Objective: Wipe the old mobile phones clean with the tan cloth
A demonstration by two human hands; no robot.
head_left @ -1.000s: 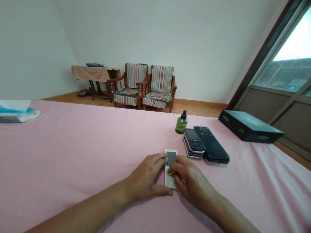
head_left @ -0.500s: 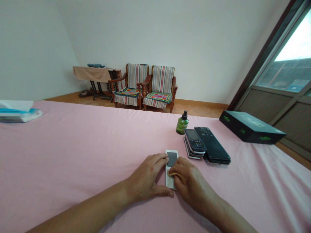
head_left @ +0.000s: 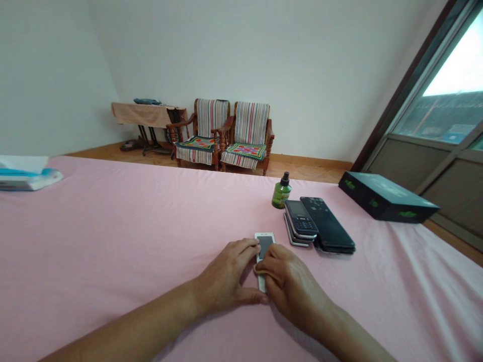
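A white mobile phone (head_left: 265, 242) with a grey screen lies face up on the pink cloth (head_left: 151, 216). My left hand (head_left: 228, 271) steadies it, fingertips at its upper left edge and thumb by its lower end. My right hand (head_left: 292, 276) is closed around a thin yellowish wiping cloth (head_left: 260, 270) and presses it over the phone's lower half, hiding most of the keypad. To the right lies a stack of keypad phones (head_left: 302, 221), beside a stack of black smartphones (head_left: 330, 229). A green bottle with a black cap (head_left: 281, 192) stands behind them.
A black box with green lettering (head_left: 387, 198) rests at the right far edge. At the far left lies a white and blue packet (head_left: 28, 178). Beyond the pink surface are two wooden armchairs (head_left: 247, 123) and a cloth-draped table (head_left: 141, 114).
My right hand has moved the wiping cloth slightly left across the phone's lower half. My left hand keeps its hold, and the view has shifted a little.
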